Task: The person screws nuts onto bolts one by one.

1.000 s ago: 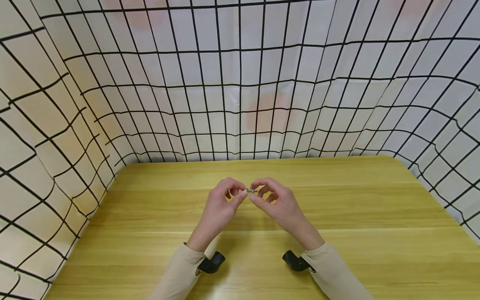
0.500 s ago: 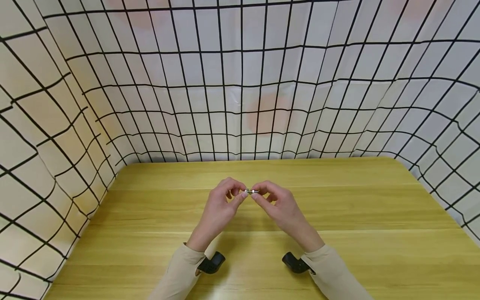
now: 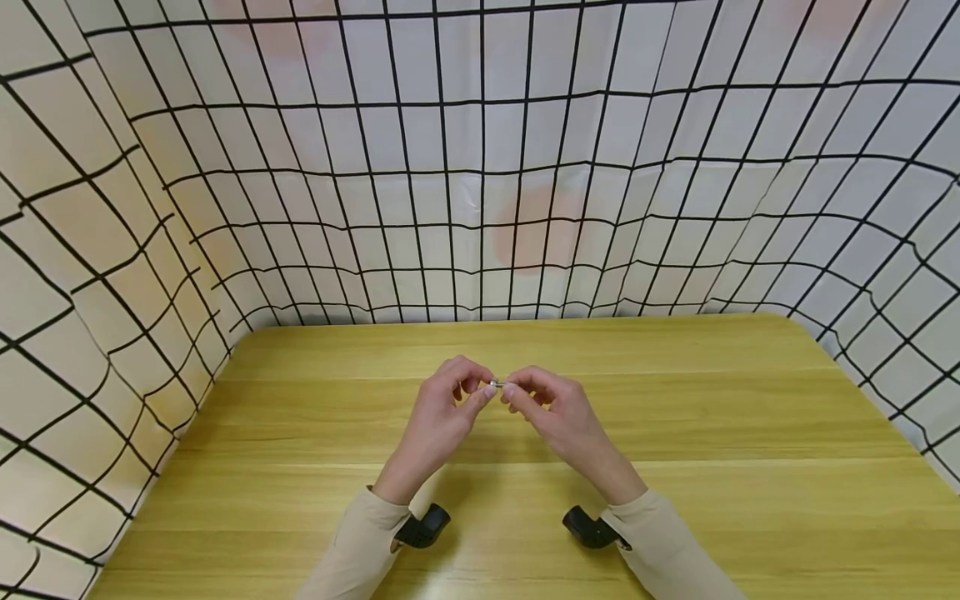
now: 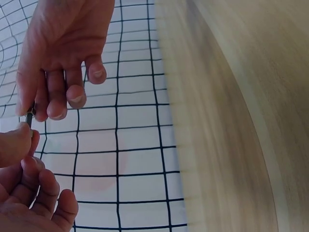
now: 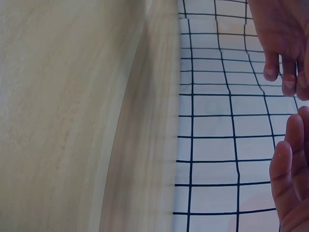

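Observation:
Above the middle of the table, a small metal bolt (image 3: 499, 384) lies level between both hands. My left hand (image 3: 441, 410) pinches its left end with thumb and index finger. My right hand (image 3: 561, 410) pinches the right end, where fingertips cover the nut seen earlier. In the left wrist view the short dark shank of the bolt (image 4: 30, 117) bridges the right hand (image 4: 67, 38) at the top and the left hand (image 4: 34, 193) below. Both hands' other fingers are loosely bent. The right wrist view shows parts of the left hand (image 5: 285, 38) and right hand (image 5: 294, 183), without the bolt.
The wooden table (image 3: 720, 408) spreads beneath both hands. A white sheet with a black grid (image 3: 405, 200) rises behind the table and along both sides. Black wrist cameras (image 3: 423, 525) jut inward from the beige sleeves (image 3: 367, 542).
The right thumb and index finger first stood apart around the nut, then closed on it, and now cover it. The left hand has kept its hold in almost the same place.

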